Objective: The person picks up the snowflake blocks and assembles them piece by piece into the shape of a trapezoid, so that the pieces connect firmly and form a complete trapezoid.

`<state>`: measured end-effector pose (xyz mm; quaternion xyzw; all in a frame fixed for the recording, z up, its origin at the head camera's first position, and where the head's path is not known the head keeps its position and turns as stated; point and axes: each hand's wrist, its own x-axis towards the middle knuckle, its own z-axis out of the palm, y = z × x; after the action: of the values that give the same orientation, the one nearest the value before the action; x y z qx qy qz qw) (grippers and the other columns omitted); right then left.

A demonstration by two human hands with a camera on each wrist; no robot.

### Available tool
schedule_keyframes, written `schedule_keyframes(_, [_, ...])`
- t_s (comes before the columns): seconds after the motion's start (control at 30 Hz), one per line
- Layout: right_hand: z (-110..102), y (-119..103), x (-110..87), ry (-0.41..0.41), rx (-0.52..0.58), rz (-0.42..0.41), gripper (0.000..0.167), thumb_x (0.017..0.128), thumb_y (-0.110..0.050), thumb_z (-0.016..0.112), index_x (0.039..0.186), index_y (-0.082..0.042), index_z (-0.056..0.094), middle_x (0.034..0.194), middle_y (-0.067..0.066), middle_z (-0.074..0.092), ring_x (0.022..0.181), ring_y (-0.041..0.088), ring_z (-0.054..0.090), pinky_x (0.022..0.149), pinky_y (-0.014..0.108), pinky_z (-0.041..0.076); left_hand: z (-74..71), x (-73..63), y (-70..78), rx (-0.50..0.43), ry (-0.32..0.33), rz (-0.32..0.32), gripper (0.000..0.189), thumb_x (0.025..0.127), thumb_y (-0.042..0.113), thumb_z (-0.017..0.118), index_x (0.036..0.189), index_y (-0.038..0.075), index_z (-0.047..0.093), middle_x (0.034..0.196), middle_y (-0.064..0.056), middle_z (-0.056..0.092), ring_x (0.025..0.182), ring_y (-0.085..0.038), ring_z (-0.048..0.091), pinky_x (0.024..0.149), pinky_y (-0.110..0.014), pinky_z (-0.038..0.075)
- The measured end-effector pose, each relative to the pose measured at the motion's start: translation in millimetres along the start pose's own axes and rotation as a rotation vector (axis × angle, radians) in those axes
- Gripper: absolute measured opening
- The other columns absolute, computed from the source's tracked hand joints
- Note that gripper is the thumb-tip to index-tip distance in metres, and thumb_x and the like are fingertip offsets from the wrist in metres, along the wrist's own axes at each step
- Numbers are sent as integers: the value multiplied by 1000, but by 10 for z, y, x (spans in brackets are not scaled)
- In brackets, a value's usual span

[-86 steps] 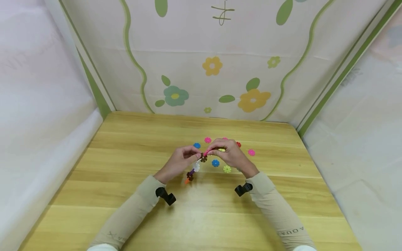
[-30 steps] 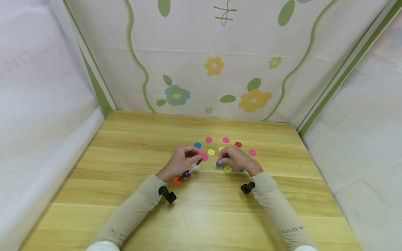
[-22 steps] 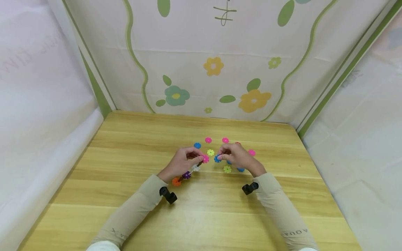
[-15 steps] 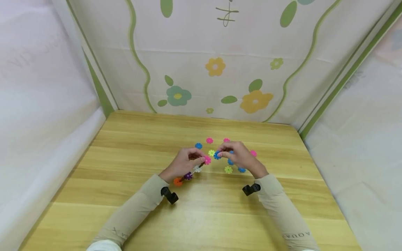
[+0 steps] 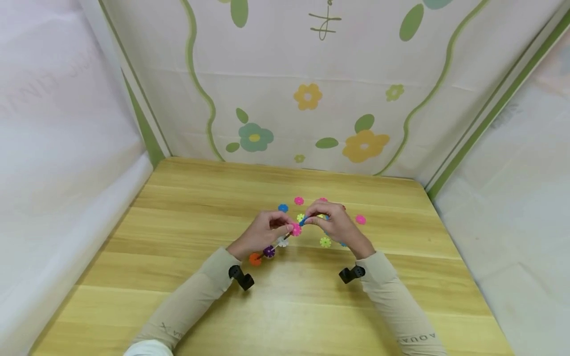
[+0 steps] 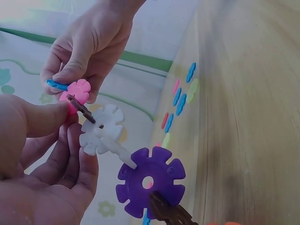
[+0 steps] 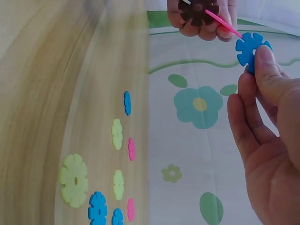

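A chain of slotted plastic snowflake discs hangs from my left hand [image 5: 260,231], which pinches the pink disc [image 5: 296,229] at its upper end. Down the chain come a brown disc [image 7: 202,13], white discs [image 6: 108,123], a purple disc [image 6: 154,174], another brown disc [image 6: 166,208] and an orange disc [image 5: 255,259] at the bottom. My right hand [image 5: 336,225] pinches a blue disc [image 7: 249,43] between thumb and fingers. In the right wrist view, the blue disc's edge meets the pink one at an angle; how deep their slots sit in each other cannot be told.
Loose discs lie on the wooden table [image 5: 200,198] beyond and under the hands. Among them are a blue disc [image 5: 283,208], pink discs [image 5: 360,219] and a yellow-green disc [image 5: 325,242]. A printed cloth [image 5: 267,99] stands behind the table's far edge.
Earlier the right hand held the pink disc against the brown one. It then picked up a blue disc from the table, lifted it leftward and turned it edge-on against the pink disc.
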<state>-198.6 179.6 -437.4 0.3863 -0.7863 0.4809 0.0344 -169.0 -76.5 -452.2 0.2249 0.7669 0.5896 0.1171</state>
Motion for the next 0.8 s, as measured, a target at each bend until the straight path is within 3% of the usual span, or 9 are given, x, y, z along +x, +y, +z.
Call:
schedule_keyframes(0.2, [65, 16, -3, 62, 9, -54, 13, 91, 1, 77, 95, -11, 78, 93, 7, 74, 88, 16, 67, 83, 23, 57, 27, 4, 18, -7, 23, 1, 12, 106, 16, 65, 108, 12, 76, 103, -6, 74, 86, -20, 66, 73, -26, 55])
schedule_keyframes(0.4, [162, 19, -10, 171, -72, -187, 18, 84, 7, 81, 92, -8, 78, 88, 6, 75, 83, 16, 70, 81, 20, 58, 109, 11, 89, 18, 100, 19, 9, 105, 6, 64, 100, 6, 72, 99, -10, 73, 86, -27, 67, 71, -26, 54])
schedule_keyframes(0.6, [198, -22, -4, 239, -165, -283, 21, 80, 10, 84, 91, -7, 77, 87, 5, 76, 81, 17, 72, 79, 20, 58, 173, 24, 168, 15, 169, -40, 12, 104, 3, 64, 96, 7, 71, 95, -8, 70, 84, -24, 64, 72, -27, 52])
schedule_keyframes(0.67, [203, -29, -8, 250, -188, -302, 19, 81, 9, 83, 91, -7, 77, 88, 5, 76, 81, 17, 72, 79, 21, 59, 186, 29, 191, 8, 183, -55, 12, 104, 3, 64, 96, 7, 71, 94, -8, 70, 84, -24, 63, 73, -28, 52])
schedule_keyframes(0.8, [213, -13, -25, 255, -219, -319, 5, 89, -2, 80, 91, -6, 77, 89, 5, 76, 81, 18, 73, 79, 20, 59, 198, 35, 196, -24, 189, -72, 13, 104, 3, 63, 95, 6, 72, 94, -9, 70, 87, -38, 65, 73, -28, 53])
